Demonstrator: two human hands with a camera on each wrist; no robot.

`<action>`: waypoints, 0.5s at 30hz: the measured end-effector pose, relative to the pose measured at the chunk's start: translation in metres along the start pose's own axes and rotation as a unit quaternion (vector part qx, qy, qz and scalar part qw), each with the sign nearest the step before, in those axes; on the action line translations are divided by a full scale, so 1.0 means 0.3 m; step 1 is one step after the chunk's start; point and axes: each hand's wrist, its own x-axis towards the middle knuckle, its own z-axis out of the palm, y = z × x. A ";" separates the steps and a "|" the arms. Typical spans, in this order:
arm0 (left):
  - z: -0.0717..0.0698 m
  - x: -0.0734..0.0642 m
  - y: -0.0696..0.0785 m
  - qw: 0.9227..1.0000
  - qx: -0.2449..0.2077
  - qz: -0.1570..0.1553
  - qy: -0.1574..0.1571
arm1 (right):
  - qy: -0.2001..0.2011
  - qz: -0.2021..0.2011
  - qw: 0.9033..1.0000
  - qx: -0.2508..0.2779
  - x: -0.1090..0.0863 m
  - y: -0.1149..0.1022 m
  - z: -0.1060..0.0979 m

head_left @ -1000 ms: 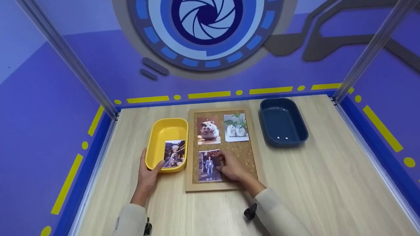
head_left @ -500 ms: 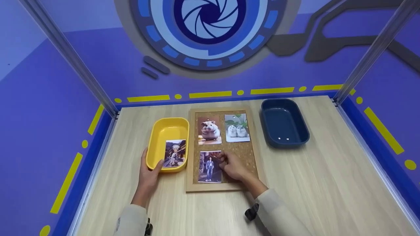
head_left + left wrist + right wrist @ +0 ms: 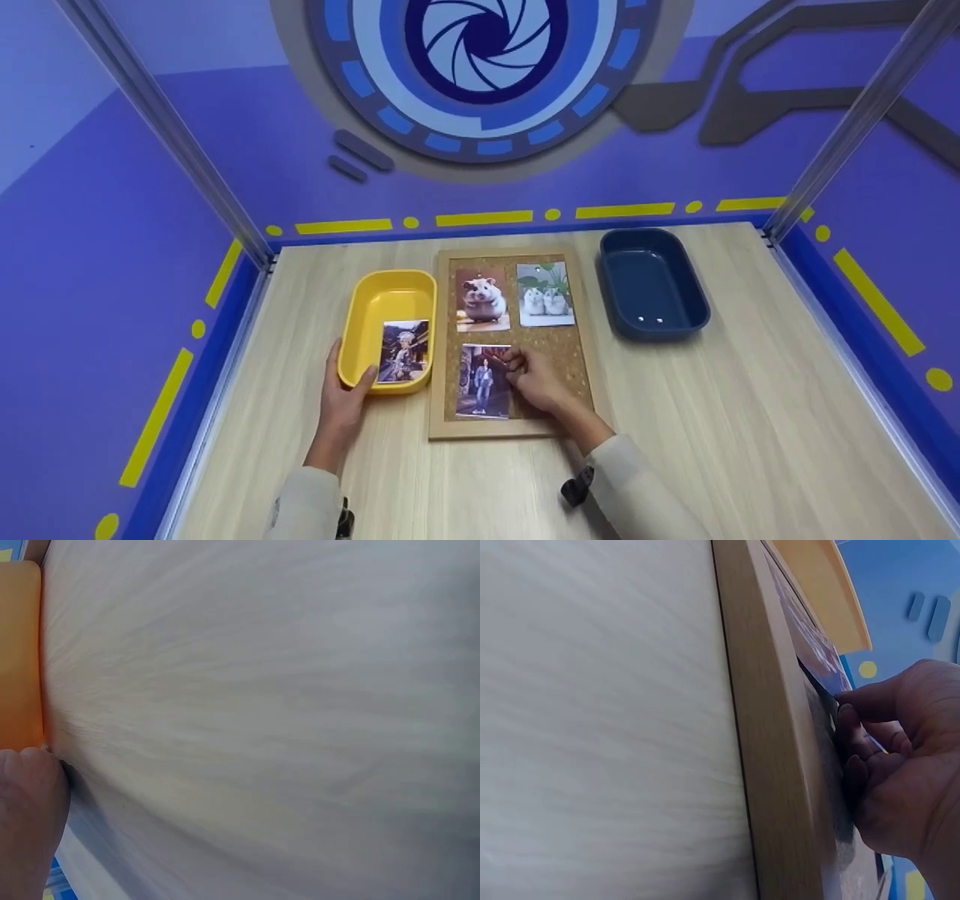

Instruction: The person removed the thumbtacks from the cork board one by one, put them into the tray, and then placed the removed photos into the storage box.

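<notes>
In the head view my left hand [image 3: 341, 409] grips the near left corner of a yellow tray [image 3: 367, 315], thumb over the rim. A photo of a costumed figure [image 3: 405, 351] lies in that tray. My right hand [image 3: 541, 386] pinches the upper right edge of a photo of a standing person [image 3: 480, 379], which lies over the lower left of a wood-framed corkboard [image 3: 574, 356]. In the right wrist view, thumb and finger meet at the photo's edge [image 3: 817, 645], which stands up off the cork. The left wrist view shows the tray's orange-looking outer wall [image 3: 19, 652].
Two hamster pictures, one of a single hamster [image 3: 482, 300] and one of a pair [image 3: 545, 296], are pinned along the top of the corkboard. A dark blue tray [image 3: 652, 326] with two small shiny pins stands at right. Walls enclose the wooden table [image 3: 780, 405].
My right thumb and fingers have drawn together at the edge of the standing-person photo. My left hand keeps its grip on the yellow tray. The head view has shifted slightly.
</notes>
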 end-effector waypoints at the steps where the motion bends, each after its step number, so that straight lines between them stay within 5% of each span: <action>1: 0.002 0.000 0.001 1.000 -0.003 -0.001 0.000 | 0.004 0.003 1.000 0.004 0.001 0.001 0.000; 9: 0.021 -0.003 -0.009 1.000 -0.014 -0.020 -0.005 | 0.031 0.051 0.995 0.082 0.006 0.000 -0.037; 15: -0.003 -0.007 -0.008 1.000 -0.013 0.000 -0.004 | 0.058 0.069 0.988 0.128 0.023 -0.033 -0.041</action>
